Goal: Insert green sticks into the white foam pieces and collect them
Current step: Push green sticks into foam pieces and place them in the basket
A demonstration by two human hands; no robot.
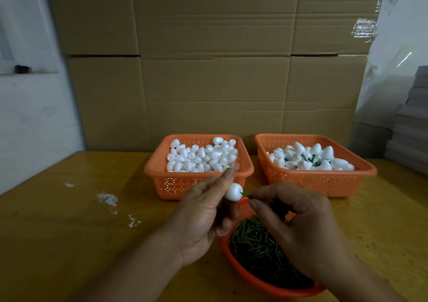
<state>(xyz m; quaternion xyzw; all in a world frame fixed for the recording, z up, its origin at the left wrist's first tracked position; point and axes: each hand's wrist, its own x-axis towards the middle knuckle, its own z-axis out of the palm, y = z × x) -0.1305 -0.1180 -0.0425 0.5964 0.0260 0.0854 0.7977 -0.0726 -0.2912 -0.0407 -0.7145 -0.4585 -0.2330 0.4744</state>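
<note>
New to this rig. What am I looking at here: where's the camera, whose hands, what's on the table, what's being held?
There is no robot: a person works bare-handed, and the one picture comes from a camera worn on their head, looking forward and down. The left hand holds a white foam piece. The right hand pinches a green stick whose tip meets the piece. On the yellow table stand three orange baskets: the left basket holds plain foam pieces, the right basket holds pieces with green sticks showing among them, and the near basket, under the hands, holds loose sticks. Cardboard boxes stand behind.
</note>
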